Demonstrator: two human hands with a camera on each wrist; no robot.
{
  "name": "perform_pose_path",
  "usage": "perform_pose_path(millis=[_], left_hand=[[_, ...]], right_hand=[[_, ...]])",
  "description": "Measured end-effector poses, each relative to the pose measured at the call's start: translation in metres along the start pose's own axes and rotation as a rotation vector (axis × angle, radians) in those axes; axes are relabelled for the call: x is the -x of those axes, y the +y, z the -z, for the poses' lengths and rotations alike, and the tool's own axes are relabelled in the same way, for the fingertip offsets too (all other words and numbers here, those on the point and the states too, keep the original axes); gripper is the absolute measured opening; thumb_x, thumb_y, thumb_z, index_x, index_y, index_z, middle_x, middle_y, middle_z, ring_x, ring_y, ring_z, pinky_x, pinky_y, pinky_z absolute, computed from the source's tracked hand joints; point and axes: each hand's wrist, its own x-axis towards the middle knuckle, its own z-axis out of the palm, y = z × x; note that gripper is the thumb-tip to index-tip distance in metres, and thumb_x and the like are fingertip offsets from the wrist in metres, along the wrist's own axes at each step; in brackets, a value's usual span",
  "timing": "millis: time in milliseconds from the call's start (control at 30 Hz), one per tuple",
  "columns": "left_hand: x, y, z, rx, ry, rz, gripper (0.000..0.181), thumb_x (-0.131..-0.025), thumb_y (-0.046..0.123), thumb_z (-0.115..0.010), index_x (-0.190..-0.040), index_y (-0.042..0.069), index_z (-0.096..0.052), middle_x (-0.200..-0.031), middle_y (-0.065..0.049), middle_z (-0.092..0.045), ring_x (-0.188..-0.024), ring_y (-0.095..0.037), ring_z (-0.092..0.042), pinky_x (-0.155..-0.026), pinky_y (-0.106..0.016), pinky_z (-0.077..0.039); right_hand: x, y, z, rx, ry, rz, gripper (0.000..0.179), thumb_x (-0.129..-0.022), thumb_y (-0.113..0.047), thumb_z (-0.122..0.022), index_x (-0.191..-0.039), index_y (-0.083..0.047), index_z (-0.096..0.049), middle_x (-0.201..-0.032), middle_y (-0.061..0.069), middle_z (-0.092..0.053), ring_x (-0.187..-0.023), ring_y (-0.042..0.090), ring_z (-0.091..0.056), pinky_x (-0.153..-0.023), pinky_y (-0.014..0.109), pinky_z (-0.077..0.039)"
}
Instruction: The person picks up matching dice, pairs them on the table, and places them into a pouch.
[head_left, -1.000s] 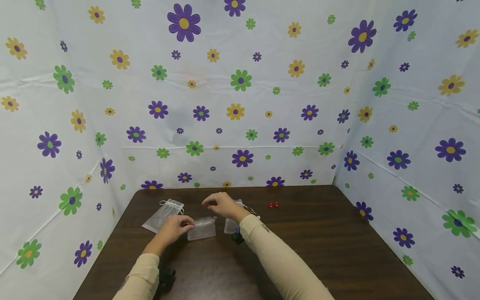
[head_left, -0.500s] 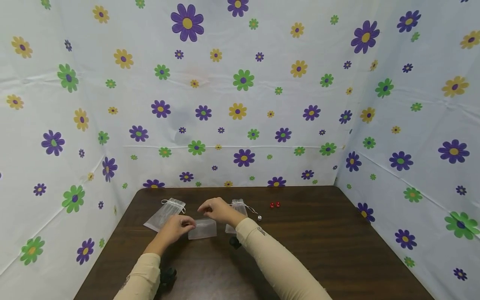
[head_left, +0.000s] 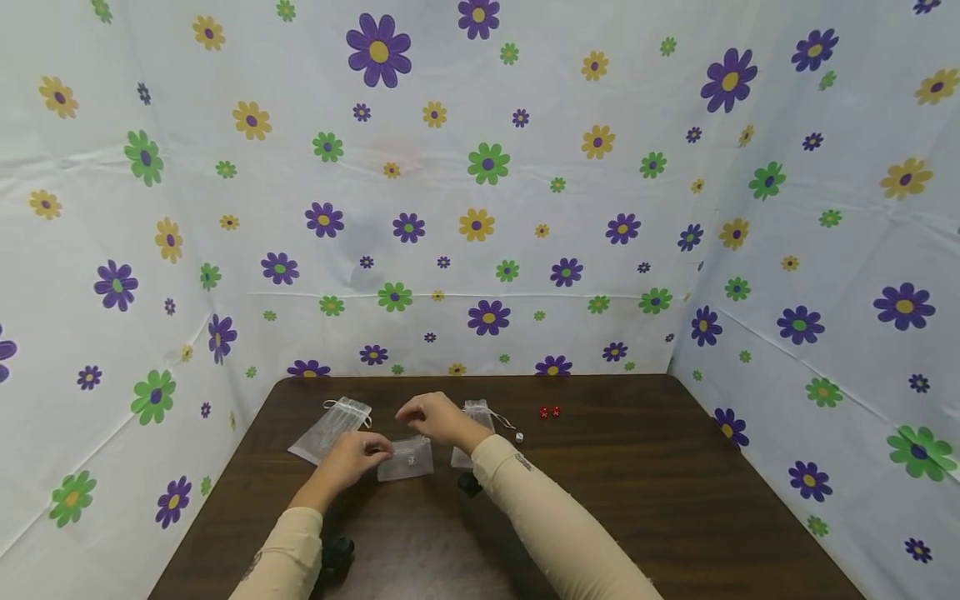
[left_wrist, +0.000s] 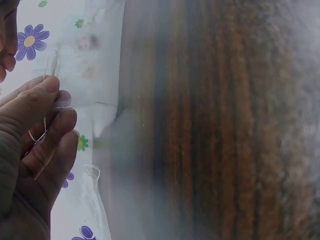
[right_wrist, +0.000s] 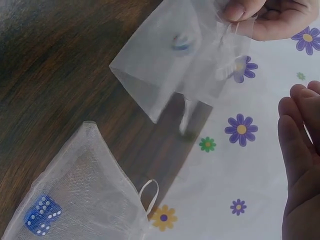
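Observation:
My left hand [head_left: 356, 457] pinches the top edge of a sheer white drawstring pouch [head_left: 403, 468] between thumb and fingers, its thin cord looped by them. Inside this pouch shows a small blurred die [right_wrist: 182, 44], low in the mesh. Above and behind the pouch's mouth hovers my right hand [head_left: 441, 419]; in the right wrist view its fingers [right_wrist: 295, 150] are apart from the pouch, with nothing seen in them. A second sheer pouch [head_left: 478, 410], partly hidden by the right arm, lies to the right with a blue die [right_wrist: 42, 215] in it.
Another sheer pouch [head_left: 330, 429] lies flat at the table's left. On the dark wood table [head_left: 637, 483], a white die [head_left: 519, 437] sits right of the second pouch, and two red dice [head_left: 550, 412] stand farther back. A flowered cloth [head_left: 487, 250] hangs behind.
My right hand has moved slightly left and down to the held pouch's mouth, uncovering the white die. A small die now shows inside that pouch. The left hand keeps its grip.

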Motion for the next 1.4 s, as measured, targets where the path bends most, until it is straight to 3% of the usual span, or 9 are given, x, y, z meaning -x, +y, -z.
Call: perform_pose_path(millis=[433,733,933,1133,1400], left_hand=[[0.0,-0.003,-0.002,-0.003,0.015,-0.045,0.009,-0.087,0.006,-0.079,-0.086,0.014,-0.077,-0.085,0.005,-0.073,-0.078,-0.01,-0.065,-0.073,-0.032,-0.056],[-0.001,0.0,0.0,0.017,0.072,-0.08,0.012,-0.085,0.001,-0.079,-0.084,0.013,-0.076,-0.083,0.003,-0.073,-0.076,-0.009,-0.065,-0.069,-0.032,-0.056],[-0.001,0.001,0.0,0.002,0.077,-0.091,0.013,-0.086,0.001,-0.079,-0.084,0.013,-0.075,-0.083,0.005,-0.072,-0.075,-0.007,-0.063,-0.069,-0.03,-0.055],[-0.001,-0.001,-0.001,0.009,0.093,-0.116,0.012,-0.084,0.0,-0.08,-0.084,0.012,-0.075,-0.082,0.004,-0.072,-0.074,-0.005,-0.062,-0.068,-0.029,-0.054],[-0.001,0.002,0.001,0.008,0.069,-0.061,0.007,-0.086,0.005,-0.08,-0.085,0.011,-0.075,-0.083,0.005,-0.072,-0.074,-0.006,-0.061,-0.07,-0.03,-0.054]], right_hand=[[0.005,0.008,0.005,-0.033,0.077,0.019,0.02,-0.097,-0.001,-0.066,-0.112,-0.009,-0.076,-0.11,0.002,-0.075,-0.098,0.008,-0.068,-0.083,0.019,-0.051],[0.011,0.022,0.008,-0.052,0.127,0.018,0.018,-0.097,-0.001,-0.066,-0.112,-0.005,-0.076,-0.11,0.007,-0.075,-0.099,0.014,-0.069,-0.086,0.021,-0.052],[0.022,0.04,0.013,-0.102,0.145,-0.097,0.021,-0.099,-0.003,-0.064,-0.116,-0.007,-0.075,-0.114,0.007,-0.073,-0.101,0.017,-0.069,-0.085,0.026,-0.054],[0.038,0.071,0.017,-0.12,0.216,-0.171,0.02,-0.098,0.0,-0.063,-0.113,-0.004,-0.075,-0.114,0.01,-0.073,-0.103,0.024,-0.07,-0.087,0.036,-0.056],[0.066,0.105,0.019,-0.13,0.336,-0.245,0.021,-0.098,0.002,-0.062,-0.115,-0.001,-0.074,-0.113,0.011,-0.073,-0.105,0.029,-0.068,-0.087,0.043,-0.056]])
